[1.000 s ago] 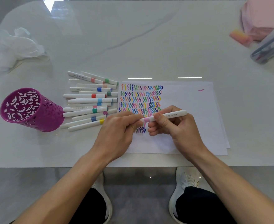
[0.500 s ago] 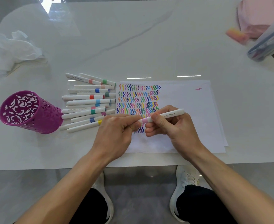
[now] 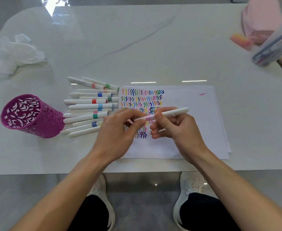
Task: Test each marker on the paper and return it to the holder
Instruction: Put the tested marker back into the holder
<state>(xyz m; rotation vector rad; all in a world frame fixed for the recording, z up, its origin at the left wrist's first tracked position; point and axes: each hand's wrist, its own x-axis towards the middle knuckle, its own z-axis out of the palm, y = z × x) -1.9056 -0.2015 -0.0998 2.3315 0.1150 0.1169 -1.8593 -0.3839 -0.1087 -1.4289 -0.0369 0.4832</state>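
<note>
A white marker with a pink band [image 3: 168, 113] lies nearly level above the white paper [image 3: 195, 117]. My right hand [image 3: 175, 125] grips its barrel, thumb on top beside the band. My left hand [image 3: 120, 129] pinches the marker's left end, the cap end, between thumb and fingers; the tip is hidden. The paper carries rows of coloured squiggles [image 3: 142, 100] on its left part. Several white markers with coloured bands [image 3: 90, 107] lie in a pile left of the paper. The purple perforated holder [image 3: 28, 115] lies tipped on its side, touching that pile, its mouth towards me.
Crumpled white plastic [image 3: 15, 54] sits at the far left of the white marble table [image 3: 137, 39]. At the far right lie a pink cloth [image 3: 261, 19], an orange-pink block [image 3: 240, 40] and a clear case of pens [image 3: 275, 47]. The table's front edge runs just under my wrists.
Both hands stay together on the pink-banded marker over the paper. The marker has lifted slightly and sits a little more level; nothing else has moved.
</note>
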